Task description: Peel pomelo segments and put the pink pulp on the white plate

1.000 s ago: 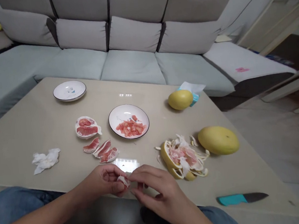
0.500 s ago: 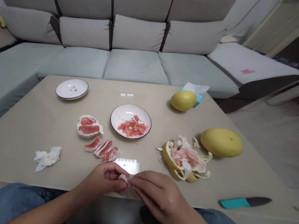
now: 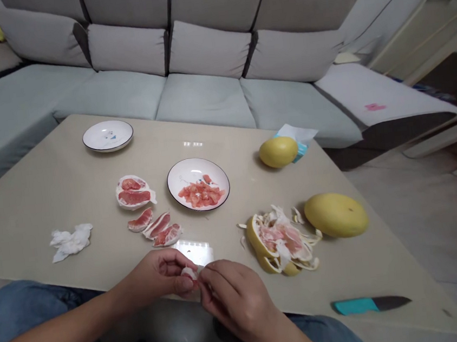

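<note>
Both my hands meet at the table's near edge around a small pomelo segment (image 3: 190, 273) with white membrane. My left hand (image 3: 158, 274) is closed on it from the left. My right hand (image 3: 231, 296) pinches it from the right with curled fingers. Just beyond them lie three peeled pink segments (image 3: 155, 226) and a larger segment piece (image 3: 133, 192). A black-rimmed white plate (image 3: 212, 168) holds pink flesh bits (image 3: 200, 193).
A pile of peel and membrane (image 3: 280, 241) lies right of my hands, beside a peel half (image 3: 336, 214). A whole yellow fruit (image 3: 278, 151) rests against a tissue pack. A teal-handled knife (image 3: 369, 304), a crumpled tissue (image 3: 71, 241), another plate (image 3: 108, 136) and a grey sofa (image 3: 200, 59).
My right hand's fingers have curled in closer to the segment, tightening the pinch. The left hand stays put. The view shifted slightly.
</note>
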A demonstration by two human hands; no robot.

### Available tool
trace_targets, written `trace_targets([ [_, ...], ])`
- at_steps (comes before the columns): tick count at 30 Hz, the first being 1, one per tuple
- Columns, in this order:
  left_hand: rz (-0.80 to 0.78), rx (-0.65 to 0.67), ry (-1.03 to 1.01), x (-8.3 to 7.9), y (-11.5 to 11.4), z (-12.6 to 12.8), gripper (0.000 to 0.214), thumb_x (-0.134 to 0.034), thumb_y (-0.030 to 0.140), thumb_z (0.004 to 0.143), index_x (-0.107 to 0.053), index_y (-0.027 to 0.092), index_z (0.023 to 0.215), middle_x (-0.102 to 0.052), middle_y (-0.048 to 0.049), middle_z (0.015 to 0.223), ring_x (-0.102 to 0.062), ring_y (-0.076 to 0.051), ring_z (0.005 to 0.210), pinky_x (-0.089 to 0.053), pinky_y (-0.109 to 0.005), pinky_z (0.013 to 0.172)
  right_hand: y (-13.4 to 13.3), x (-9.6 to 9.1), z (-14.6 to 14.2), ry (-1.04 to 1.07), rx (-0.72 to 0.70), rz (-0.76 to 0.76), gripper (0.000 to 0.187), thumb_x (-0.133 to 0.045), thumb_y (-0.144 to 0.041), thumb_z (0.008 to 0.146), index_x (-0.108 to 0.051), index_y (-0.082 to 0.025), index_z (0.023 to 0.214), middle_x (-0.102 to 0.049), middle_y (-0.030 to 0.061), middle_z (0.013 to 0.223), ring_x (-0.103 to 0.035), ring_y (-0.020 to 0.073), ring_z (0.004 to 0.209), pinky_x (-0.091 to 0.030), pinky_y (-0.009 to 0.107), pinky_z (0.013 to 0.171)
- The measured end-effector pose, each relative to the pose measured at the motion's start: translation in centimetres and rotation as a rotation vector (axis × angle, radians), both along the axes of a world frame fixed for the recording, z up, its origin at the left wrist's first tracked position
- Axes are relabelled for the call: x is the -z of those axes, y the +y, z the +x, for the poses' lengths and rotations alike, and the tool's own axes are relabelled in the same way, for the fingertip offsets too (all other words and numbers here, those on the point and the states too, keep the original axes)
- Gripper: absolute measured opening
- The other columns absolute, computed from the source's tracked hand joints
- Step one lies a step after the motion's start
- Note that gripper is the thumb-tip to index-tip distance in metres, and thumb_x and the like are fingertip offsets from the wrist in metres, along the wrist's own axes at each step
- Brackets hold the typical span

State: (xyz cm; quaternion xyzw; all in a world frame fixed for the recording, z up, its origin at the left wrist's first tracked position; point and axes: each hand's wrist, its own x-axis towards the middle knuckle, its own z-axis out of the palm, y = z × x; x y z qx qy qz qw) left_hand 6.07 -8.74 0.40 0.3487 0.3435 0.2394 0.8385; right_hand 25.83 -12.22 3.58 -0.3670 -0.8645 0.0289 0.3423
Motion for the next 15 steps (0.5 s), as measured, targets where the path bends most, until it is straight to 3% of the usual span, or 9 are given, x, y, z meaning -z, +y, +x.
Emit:
trace_targets([
  [4, 0.006, 0.03, 0.001, -0.4, -0.1, 0.0, 0.026, -0.081, 0.021, 0.069, -0.067, 0.014, 0.09, -0.072, -0.0009, 0.072, -0.064, -0.011, 0.065, -0.049, -0.025, 0.066, 0.1, 0.0, 0.2, 0.042, 0.011, -0.105, 0.014, -0.049, -0.009, 0.087, -0.06, -0.017, 0.09, -0.065, 0.0061, 0.072, -0.062, 0.0173, 0.066, -0.051, 0.027, 0.06],
  [8, 0.026, 0.024, -0.009, -0.5, -0.1, -0.1, 0.025, -0.081, 0.021, 0.069, -0.069, 0.015, 0.09, -0.071, -0.0008, 0.073, -0.063, -0.011, 0.066, -0.049, -0.025, 0.066, 0.6, -0.6, 0.9, 0.167, 0.001, -0.313, 0.014, -0.048, -0.011, 0.088, -0.061, -0.018, 0.086, -0.061, 0.0036, 0.072, -0.058, 0.0149, 0.065, -0.048, 0.025, 0.059],
  [12, 0.018, -0.014, -0.028, -0.4, 0.1, -0.2, 0.026, -0.082, 0.021, 0.068, -0.071, 0.016, 0.091, -0.072, -0.0012, 0.078, -0.063, -0.011, 0.069, -0.05, -0.025, 0.066, 0.8, -1.4, 1.5, 0.245, -0.132, -0.515, 0.019, -0.049, -0.012, 0.093, -0.064, -0.02, 0.102, -0.067, 0.0049, 0.087, -0.063, 0.015, 0.078, -0.05, 0.026, 0.069],
  [15, 0.02, -0.024, -0.018, -0.3, 0.0, -0.2, 0.026, -0.083, 0.019, 0.067, -0.072, 0.017, 0.09, -0.073, -0.0011, 0.079, -0.063, -0.011, 0.069, -0.05, -0.024, 0.066, 0.7, -1.6, 1.7, 0.259, -0.161, -0.511, 0.024, -0.053, -0.012, 0.092, -0.064, -0.022, 0.11, -0.069, 0.0055, 0.095, -0.064, 0.0155, 0.084, -0.051, 0.026, 0.074],
])
